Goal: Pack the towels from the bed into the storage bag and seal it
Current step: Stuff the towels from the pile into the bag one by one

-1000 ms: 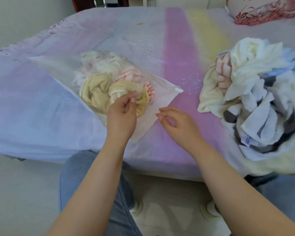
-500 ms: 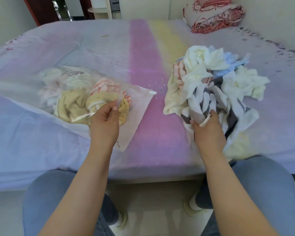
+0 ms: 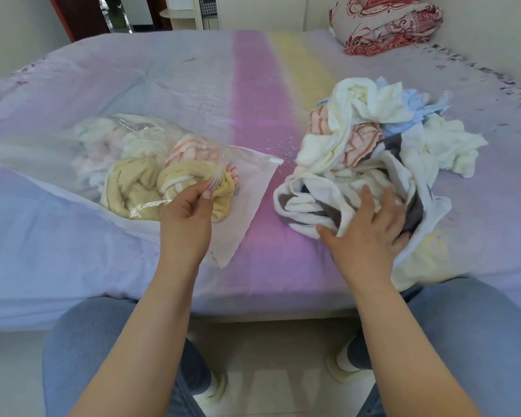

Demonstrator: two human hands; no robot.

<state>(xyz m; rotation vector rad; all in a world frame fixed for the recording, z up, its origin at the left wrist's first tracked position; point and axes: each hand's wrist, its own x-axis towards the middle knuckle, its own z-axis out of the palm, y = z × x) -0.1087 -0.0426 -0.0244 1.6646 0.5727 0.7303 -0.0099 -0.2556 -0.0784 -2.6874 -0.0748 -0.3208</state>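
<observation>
A clear plastic storage bag (image 3: 247, 206) lies on the bed at the left, its mouth facing right. Inside it are several towels, among them a yellow one (image 3: 133, 188) and a pink-striped one (image 3: 193, 149). My left hand (image 3: 187, 218) pinches the bag's upper film at the mouth and holds it up. To the right sits a loose pile of towels (image 3: 373, 136), white, blue, pink-striped and grey. My right hand (image 3: 367, 233) rests on the pile's near edge, fingers spread over a white and grey towel (image 3: 307, 206), thumb curled under its fold.
The bed (image 3: 253, 94) has a pastel sheet with pink and yellow bands. A red-patterned pillow (image 3: 385, 22) lies at the far right corner. My knees in jeans (image 3: 82, 341) and the floor are below the bed's near edge.
My right hand left the bag's mouth, moved right to the towel pile and now spreads over a white and grey towel. My left hand stays pinched on the bag.
</observation>
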